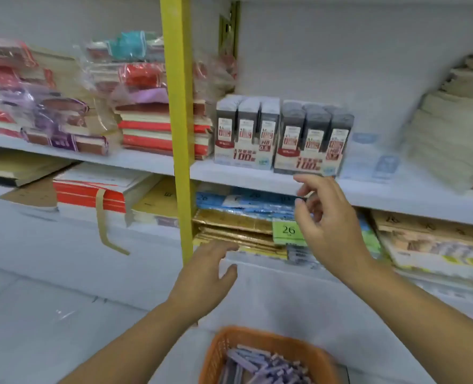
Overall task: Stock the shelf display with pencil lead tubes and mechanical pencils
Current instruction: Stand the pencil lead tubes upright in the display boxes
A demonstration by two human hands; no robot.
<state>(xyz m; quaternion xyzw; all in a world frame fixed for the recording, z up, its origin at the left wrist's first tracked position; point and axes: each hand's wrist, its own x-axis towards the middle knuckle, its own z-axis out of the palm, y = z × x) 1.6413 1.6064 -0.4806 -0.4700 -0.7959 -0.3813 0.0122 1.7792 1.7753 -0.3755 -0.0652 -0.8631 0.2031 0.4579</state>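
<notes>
Lead tube boxes stood side by side on the middle shelf [257, 177]: a pale box [246, 134] on the left and a dark box [313, 139] touching its right side, both upright and close to the shelf's front edge. The pale box sat just right of the yellow upright [178, 106]. Right of the dark box the board lay open as far as a leaning stack of paper [446, 128], with only some flat pale packs [379, 162] on it, too blurred to read.

My right hand [329, 220] hung just below that front edge, under the dark box's near corner, its fingers [304, 180] loosely curled and apart, holding nothing that showed. My left hand [205, 275] was lower, near the foot of the upright and before the lip of the lower shelf, palm down, fingers [221, 246] straight and spread, holding nothing.

Below my wrists the orange basket [218, 353] held a loose heap of purple pieces [257, 364]; blur hid whether these were tubes or pencils.

Between my hands, on the lower shelf, gold packs [229, 225] lay flat beside a green tag [288, 231] reading 26. Left of the upright, wrapped notebooks [49, 106] crowded the board to its edge.
</notes>
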